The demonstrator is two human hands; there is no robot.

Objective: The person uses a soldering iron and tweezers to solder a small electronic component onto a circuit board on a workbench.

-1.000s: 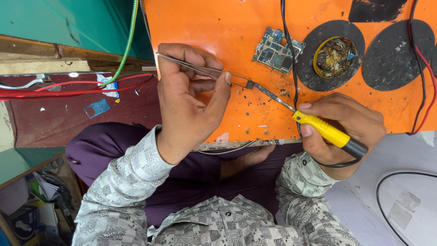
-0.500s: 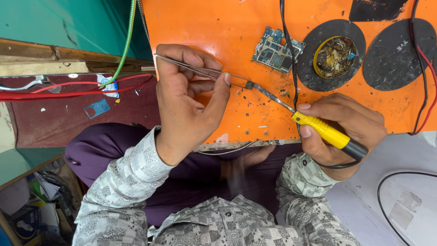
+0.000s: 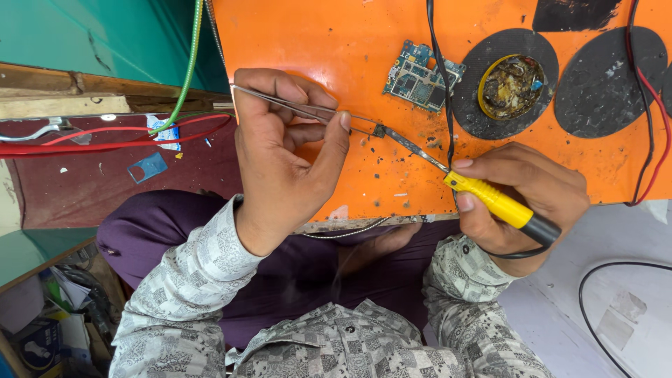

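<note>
My left hand (image 3: 283,157) pinches thin metal tweezers (image 3: 308,110) whose tips hold a tiny dark part (image 3: 379,130) just above the orange board (image 3: 315,42). In my right hand (image 3: 532,192) I grip a yellow-handled soldering iron (image 3: 493,201). Its dark metal tip (image 3: 413,147) meets the small part at the tweezer tips. A small blue-green circuit board (image 3: 422,75) lies on the orange board beyond the iron, apart from both tools.
Two black round pads (image 3: 602,80) lie on the board's right side; one holds a yellow-rimmed tin of dirty residue (image 3: 511,85). A black cable (image 3: 439,84) crosses the board and red wires (image 3: 654,126) run at the right. Red and green wires (image 3: 189,77) lie left.
Both hands hold almost the same pose. The tweezer tips and the iron's tip stay together at the small part.
</note>
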